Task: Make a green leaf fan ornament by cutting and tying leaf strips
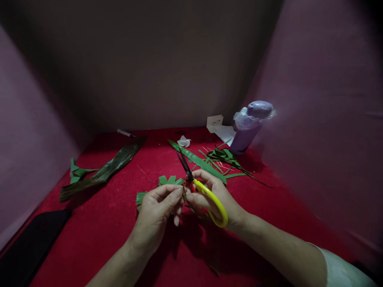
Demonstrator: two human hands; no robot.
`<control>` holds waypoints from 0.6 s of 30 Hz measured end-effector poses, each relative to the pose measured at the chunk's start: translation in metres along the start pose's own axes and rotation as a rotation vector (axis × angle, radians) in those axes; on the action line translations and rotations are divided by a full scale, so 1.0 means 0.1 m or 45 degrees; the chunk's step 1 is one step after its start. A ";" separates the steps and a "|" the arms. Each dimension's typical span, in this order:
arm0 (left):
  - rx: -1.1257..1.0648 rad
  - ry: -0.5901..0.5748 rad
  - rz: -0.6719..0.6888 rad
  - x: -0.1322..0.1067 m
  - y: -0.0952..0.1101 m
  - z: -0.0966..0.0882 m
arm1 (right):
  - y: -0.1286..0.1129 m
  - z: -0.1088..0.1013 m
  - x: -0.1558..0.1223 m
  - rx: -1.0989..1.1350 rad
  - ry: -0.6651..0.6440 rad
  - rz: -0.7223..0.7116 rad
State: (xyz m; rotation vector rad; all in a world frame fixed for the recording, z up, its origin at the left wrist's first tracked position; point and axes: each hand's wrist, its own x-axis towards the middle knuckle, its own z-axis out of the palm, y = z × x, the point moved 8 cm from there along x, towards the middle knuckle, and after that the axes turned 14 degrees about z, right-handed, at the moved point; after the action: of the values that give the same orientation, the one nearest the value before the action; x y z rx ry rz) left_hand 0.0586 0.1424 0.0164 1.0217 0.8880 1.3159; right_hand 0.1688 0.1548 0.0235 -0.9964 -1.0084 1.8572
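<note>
My right hand (209, 191) is closed around a pair of scissors (215, 201) with yellow handles and dark blades pointing up and away from me. Between the thumb and finger of my left hand (160, 205) is pinched a thin strip of leaf (184, 194), which reaches across to my right fingertips. Just beyond my left hand lie cut green leaf pieces (167, 180) on the red cloth. A long green leaf (200, 161) stretches behind the scissors blades. My palms hide part of the strip.
Leaf scraps and thin sticks (223, 157) lie at the right, before a purple bottle (247, 133) wrapped in plastic. A folded card (214, 122), crumpled white paper (184, 141) and a pen (125, 133) are farther back. At left are a wide dark leaf (104, 175) and a black flat object (34, 243).
</note>
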 end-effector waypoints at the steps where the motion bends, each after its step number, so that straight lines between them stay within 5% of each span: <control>1: -0.003 -0.023 -0.010 0.00 0.00 0.01 | 0.01 0.00 0.00 0.005 -0.013 0.028; 12: -0.092 -0.128 -0.071 -0.04 0.02 0.09 | 0.01 0.03 -0.01 0.060 -0.107 0.118; 18: -0.120 -0.025 -0.020 0.00 0.05 0.00 | -0.19 -0.04 -0.03 -0.193 -0.022 -0.106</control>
State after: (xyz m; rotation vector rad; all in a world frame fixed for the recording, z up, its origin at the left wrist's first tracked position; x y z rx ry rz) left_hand 0.0572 0.1422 0.0214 0.9513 0.8101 1.3198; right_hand 0.1783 0.1600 0.0396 -1.0118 -1.1972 1.7451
